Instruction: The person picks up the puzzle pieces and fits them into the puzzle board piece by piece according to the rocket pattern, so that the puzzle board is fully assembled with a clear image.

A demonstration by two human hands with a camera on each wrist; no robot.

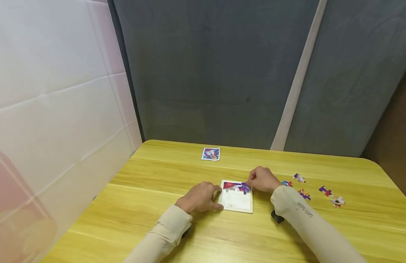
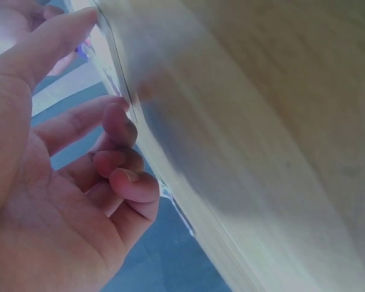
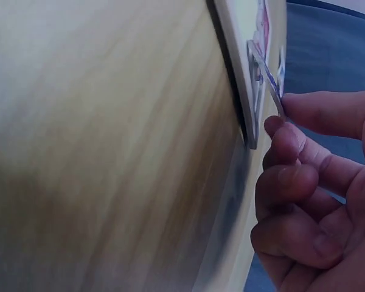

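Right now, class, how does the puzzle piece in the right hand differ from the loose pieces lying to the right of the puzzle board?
The held piece is pinched by the right hand at the puzzle board's top right corner; the loose pieces lie untouched on the table. In the right wrist view the held piece is tilted; the loose pieces lie flat. All are small, colourful and purple-toned.

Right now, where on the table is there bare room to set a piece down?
Bare wood lies left of the left hand toward the white wall, and between the picture card and the puzzle tray. It is crowded right of the right hand, where the loose pieces lie scattered.
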